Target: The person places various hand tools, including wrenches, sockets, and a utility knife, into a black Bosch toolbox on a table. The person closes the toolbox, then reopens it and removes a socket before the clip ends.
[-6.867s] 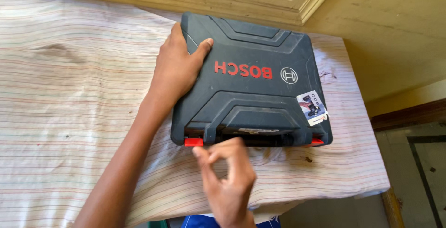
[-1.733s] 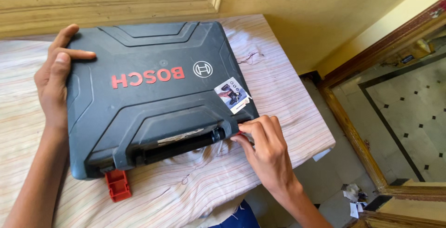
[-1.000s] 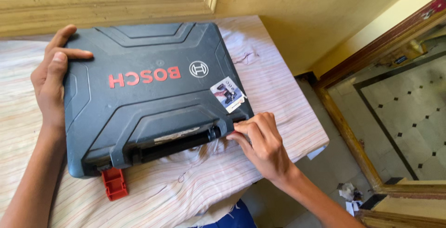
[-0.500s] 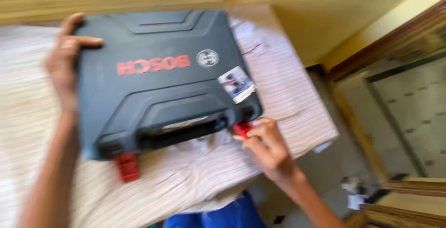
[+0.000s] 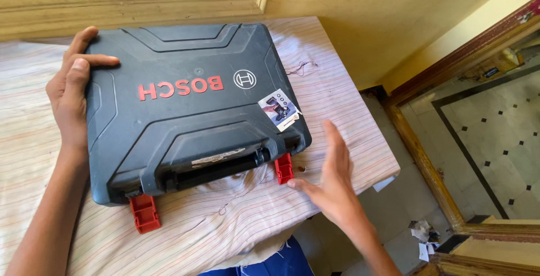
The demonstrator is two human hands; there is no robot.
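While the left hand [image 5: 70, 93] grips the far left corner of the dark tool case [image 5: 191, 104], its thumb and forefinger lie flat on the lid and the remaining fingers wrap the side wall; the forearm runs straight back along the case's left edge. The right hand [image 5: 332, 180] is spread open, palm turned inward, fingers extended and together, and holds nothing. Its thumb tip sits just beside the right red latch [image 5: 284, 168], which hangs flipped down from the front edge of the case. Further left of that hand, past the recessed carry handle [image 5: 216, 172], the left red latch [image 5: 144, 213] is likewise flipped down onto the striped cloth [image 5: 349, 124].

The case lies flat on the cloth-covered table with its lid closed; its contents cannot be seen. A small sticker [image 5: 279, 109] sits on the lid ahead of the right hand.

Compared with one second earlier, the right latch has changed from seated against the case to released, and the right hand has left it, going from a pinching pose to a flat open one. The left hand's grip is unchanged.
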